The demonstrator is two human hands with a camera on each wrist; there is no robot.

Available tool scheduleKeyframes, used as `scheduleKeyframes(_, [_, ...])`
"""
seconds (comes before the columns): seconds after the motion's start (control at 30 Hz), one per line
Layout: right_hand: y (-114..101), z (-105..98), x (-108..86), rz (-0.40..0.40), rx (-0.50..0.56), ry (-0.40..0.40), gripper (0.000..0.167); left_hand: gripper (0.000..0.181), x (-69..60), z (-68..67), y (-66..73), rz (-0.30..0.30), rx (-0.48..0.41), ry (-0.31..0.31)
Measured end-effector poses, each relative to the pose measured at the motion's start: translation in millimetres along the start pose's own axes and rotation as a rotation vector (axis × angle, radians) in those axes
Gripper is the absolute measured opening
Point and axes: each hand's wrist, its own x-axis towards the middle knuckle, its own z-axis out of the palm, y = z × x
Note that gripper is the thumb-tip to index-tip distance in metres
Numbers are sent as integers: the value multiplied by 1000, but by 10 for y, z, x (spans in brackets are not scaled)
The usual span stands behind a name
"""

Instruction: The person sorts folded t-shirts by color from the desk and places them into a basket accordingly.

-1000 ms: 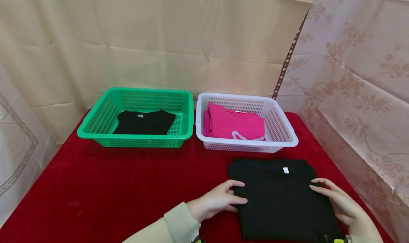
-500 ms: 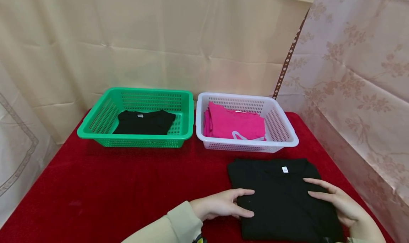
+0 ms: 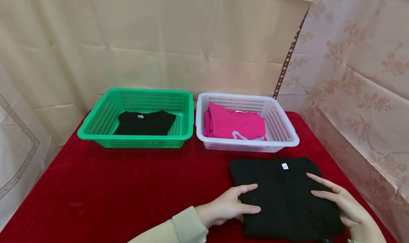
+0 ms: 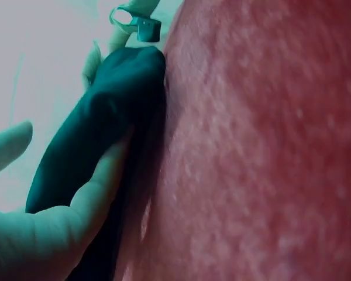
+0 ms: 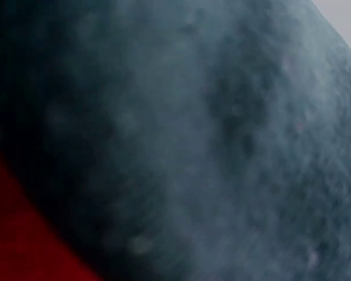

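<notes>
A folded black T-shirt (image 3: pixel 284 197) with a white neck label lies at the front right of the table, its surface slightly bowed. At its left side my left hand (image 3: pixel 225 205) grips the edge, thumb and one finger on top and the other fingers partly hidden at the side. The left wrist view has fingers (image 4: pixel 99 181) curled against the dark cloth edge. My right hand (image 3: pixel 345 202) holds the opposite edge, two fingers over the top and the rest hidden. Blurred dark T-shirt cloth (image 5: pixel 181 140) fills most of the right wrist view.
At the back left stands a green basket (image 3: pixel 137 137) with a folded black garment (image 3: pixel 145 124) inside. Beside it, a white basket (image 3: pixel 247 143) contains folded pink clothing (image 3: pixel 238 124). A red cloth (image 3: pixel 127 186) covers the table; curtains hang behind and at the sides.
My left hand has moved right, further onto the T-shirt's edge. My right hand's fingers reach further over the other side. The T-shirt has shifted slightly and its front edge has lifted a little.
</notes>
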Motion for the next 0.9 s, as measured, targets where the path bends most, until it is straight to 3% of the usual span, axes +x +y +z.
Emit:
scheduleKeyframes(0.17, [-19,70,6,-34,66,-60,61,57,-7,29,18,52,-33,50])
scheduleKeyframes(0.33, [-43,147,12,-57,115,-114,64,53,-26,20,46,106,-12,88])
scheduleKeyframes(0.57, [-75,256,61,-50,67,-140,64,54,-54,56,86,138,-7,115])
scheduleKeyframes(0.67, [-82,319,85,-37,-20,-114,63,57,-98,65,119,128,27,115])
scheduleKeyframes(0.9, [-98,501,133,-41,-386,43,57,68,-231,44,229,117,170,148])
